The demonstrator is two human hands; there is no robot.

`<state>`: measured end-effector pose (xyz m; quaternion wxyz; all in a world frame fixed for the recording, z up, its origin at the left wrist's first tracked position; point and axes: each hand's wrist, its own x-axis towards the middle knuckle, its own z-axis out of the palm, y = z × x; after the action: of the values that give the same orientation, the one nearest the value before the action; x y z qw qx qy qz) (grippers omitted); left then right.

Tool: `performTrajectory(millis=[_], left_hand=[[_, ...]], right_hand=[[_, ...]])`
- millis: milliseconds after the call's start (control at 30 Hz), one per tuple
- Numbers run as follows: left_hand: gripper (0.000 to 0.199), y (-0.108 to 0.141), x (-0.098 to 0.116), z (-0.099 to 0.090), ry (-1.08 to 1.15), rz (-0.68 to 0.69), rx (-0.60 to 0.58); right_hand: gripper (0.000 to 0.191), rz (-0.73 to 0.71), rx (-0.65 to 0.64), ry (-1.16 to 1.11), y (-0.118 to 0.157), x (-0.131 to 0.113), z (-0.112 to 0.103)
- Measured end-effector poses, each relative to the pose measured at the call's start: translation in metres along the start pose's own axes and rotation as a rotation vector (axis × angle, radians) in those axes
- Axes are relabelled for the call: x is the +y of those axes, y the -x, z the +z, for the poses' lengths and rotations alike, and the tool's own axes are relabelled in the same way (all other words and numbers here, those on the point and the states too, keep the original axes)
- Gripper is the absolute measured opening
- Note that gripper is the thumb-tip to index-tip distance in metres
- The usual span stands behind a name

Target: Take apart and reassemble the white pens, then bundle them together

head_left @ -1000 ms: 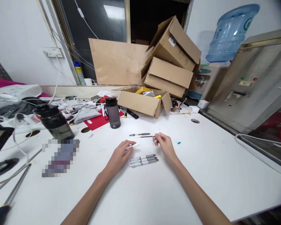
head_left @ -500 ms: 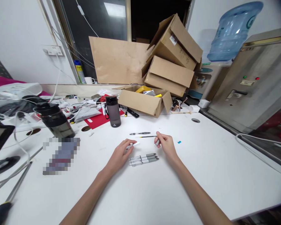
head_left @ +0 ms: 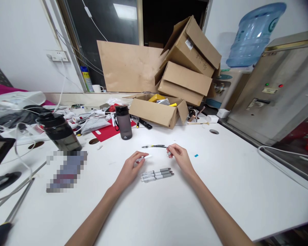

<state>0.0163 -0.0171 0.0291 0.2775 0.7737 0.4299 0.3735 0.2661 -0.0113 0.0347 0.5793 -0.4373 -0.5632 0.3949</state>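
Having shifted the pen refill (head_left: 159, 146) up in view to overlap the black pen (head_left: 145, 147), keep it pinched lightly with the grey piece (head_left: 168, 154) in the right hand (head_left: 180, 156), holding the white tube (head_left: 148, 156) steady in the left hand (head_left: 131, 166).

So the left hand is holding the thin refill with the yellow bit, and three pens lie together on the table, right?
Not quite: the head view shows the thin refill in the right hand, not the left hand. The three pens do lie together on the table.
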Motion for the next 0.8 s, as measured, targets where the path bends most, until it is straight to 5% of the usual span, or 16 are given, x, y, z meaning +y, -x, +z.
performTrajectory(millis=[800], left_hand=[[0.035, -0.003, -0.012, -0.005, 0.165, -0.112, 0.12]], right_hand=[[0.031, -0.017, 0.048, 0.091, -0.001, 0.01, -0.006]])
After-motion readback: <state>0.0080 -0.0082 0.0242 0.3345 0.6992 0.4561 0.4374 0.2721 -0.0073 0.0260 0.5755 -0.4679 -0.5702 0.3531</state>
